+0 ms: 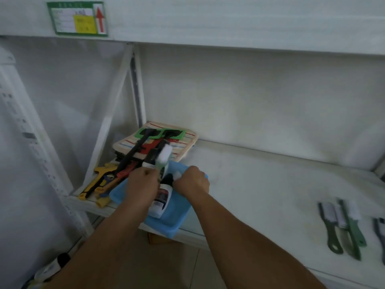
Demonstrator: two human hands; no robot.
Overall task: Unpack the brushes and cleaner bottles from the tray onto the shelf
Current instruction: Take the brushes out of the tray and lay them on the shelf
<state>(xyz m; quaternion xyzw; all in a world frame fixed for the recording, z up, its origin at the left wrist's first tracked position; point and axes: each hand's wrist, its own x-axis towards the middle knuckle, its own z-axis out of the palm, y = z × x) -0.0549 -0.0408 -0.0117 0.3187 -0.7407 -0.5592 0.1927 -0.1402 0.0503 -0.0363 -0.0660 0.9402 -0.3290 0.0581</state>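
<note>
A blue tray (pixel 177 213) sits at the front left of the white shelf (pixel 270 184), overhanging its edge. In it lies a white cleaner bottle (pixel 161 200) with a black cap. My left hand (pixel 142 184) is closed around a brush with white bristles (pixel 164 154) that sticks up and away from it. Over the tray's far side my right hand (pixel 192 180) is closed on something small and white; what it is I cannot tell. Several green and grey brushes (pixel 341 224) lie on the shelf at the right.
Behind the tray a striped cloth pad (pixel 183 148) carries green, black and red long-handled tools. Yellow, red and black tools (pixel 104 180) lie at the shelf's left corner. A white upright post (pixel 136 86) and a diagonal brace stand there. A labelled shelf beam (pixel 77 18) runs overhead.
</note>
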